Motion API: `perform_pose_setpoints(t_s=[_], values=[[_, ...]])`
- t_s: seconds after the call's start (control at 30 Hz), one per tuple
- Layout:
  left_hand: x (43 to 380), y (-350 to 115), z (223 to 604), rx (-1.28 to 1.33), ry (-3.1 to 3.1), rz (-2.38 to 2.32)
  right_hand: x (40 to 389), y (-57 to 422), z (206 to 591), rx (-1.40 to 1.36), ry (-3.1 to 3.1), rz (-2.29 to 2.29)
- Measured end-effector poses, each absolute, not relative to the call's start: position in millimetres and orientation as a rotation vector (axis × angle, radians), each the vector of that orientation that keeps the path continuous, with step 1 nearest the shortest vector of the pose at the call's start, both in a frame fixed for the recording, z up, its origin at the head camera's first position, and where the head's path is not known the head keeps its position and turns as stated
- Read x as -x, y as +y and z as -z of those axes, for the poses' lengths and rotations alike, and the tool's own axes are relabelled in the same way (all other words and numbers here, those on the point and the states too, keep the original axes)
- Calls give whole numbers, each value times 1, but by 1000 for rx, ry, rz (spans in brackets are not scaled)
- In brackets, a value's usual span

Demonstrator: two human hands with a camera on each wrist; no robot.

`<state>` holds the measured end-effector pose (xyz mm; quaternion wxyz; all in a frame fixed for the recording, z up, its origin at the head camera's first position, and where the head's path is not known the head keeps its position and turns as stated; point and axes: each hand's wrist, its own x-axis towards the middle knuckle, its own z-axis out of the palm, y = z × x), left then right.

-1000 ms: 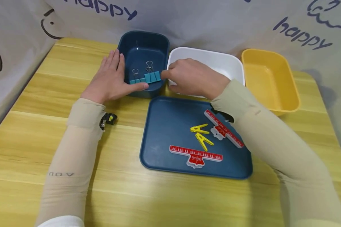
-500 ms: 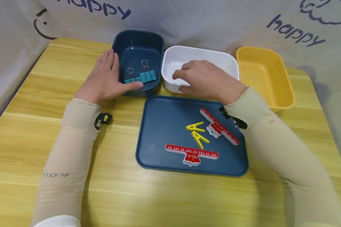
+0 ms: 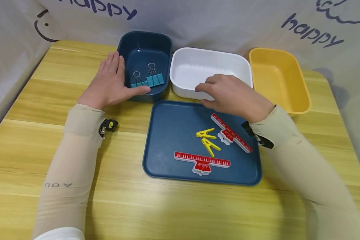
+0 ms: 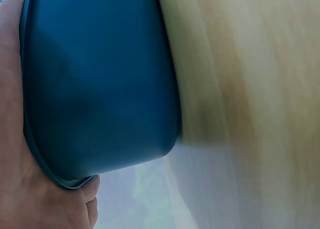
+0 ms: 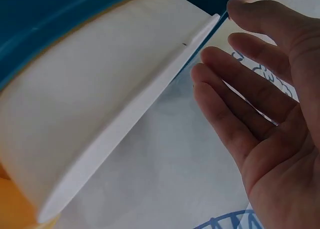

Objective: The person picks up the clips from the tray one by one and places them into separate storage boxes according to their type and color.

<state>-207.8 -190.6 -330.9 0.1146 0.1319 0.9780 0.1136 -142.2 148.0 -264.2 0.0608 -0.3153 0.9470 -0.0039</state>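
My left hand [image 3: 108, 80] rests along the left side and near rim of a dark blue bin [image 3: 145, 41], fingers straight and thumb laid over the edge. Inside that bin lie teal binder clips [image 3: 155, 80] with wire handles. My right hand [image 3: 234, 95] hovers over the near edge of a white bin [image 3: 186, 88]; in the right wrist view its fingers are relaxed and hold nothing. Below it, a dark blue tray [image 3: 168, 136] carries two yellow pegs [image 3: 211, 146] and two red-and-white piano-key clips, one lying level [image 3: 202, 161] and one slanting [image 3: 231, 133].
A yellow bin [image 3: 279, 76] stands to the right of the white one. All three bins line the back of a wooden table [image 3: 123, 200]. Behind hangs a white cloth [image 3: 210, 23] with "happy" lettering.
My right hand has moved right and toward me, from beside the blue bin across the white bin to its near edge. The left hand stays on the blue bin; the view shifts slightly.
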Motion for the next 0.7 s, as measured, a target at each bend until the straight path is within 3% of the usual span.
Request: perform_pose_setpoints(t_s=[0.7], values=[[208, -190, 330, -364, 2862, -318, 115, 185, 293, 1045, 2919, 133]])
